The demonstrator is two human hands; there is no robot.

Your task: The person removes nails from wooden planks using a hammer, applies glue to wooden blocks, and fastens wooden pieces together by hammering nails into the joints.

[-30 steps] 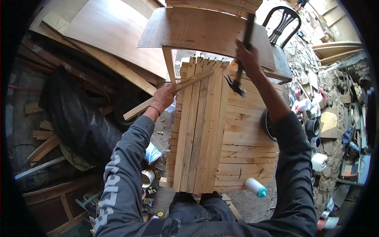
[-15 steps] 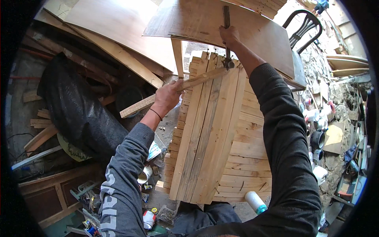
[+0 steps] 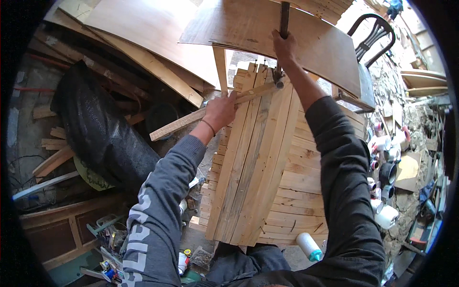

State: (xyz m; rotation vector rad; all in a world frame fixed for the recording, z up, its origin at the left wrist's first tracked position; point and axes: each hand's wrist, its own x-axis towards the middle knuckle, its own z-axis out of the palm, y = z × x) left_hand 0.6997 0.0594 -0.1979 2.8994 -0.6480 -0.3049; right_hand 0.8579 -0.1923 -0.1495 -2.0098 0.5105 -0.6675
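My left hand (image 3: 221, 113) is closed around a narrow wooden batten (image 3: 177, 125), which lies slantwise over the far part of a stack of planks (image 3: 253, 158). My right hand (image 3: 285, 46) grips a hammer (image 3: 284, 16) by its handle. The hammer's metal head (image 3: 278, 76) is down at the batten's far right end; whether claw and wood touch a nail there I cannot make out. Several nails stick up along the far edge of the planks, and others show at the near right.
Beyond the stack a plywood sheet (image 3: 306, 38) rests beside a dark chair (image 3: 375, 43). A black plastic-covered bundle (image 3: 105, 138) lies at the left. A white bottle with a teal cap (image 3: 308, 245) stands near right; tape rolls and cans (image 3: 387, 172) crowd the right side.
My left hand has slid along the batten toward the hammer head. The right hand and hammer have shifted only slightly, and the whole view has moved a little.
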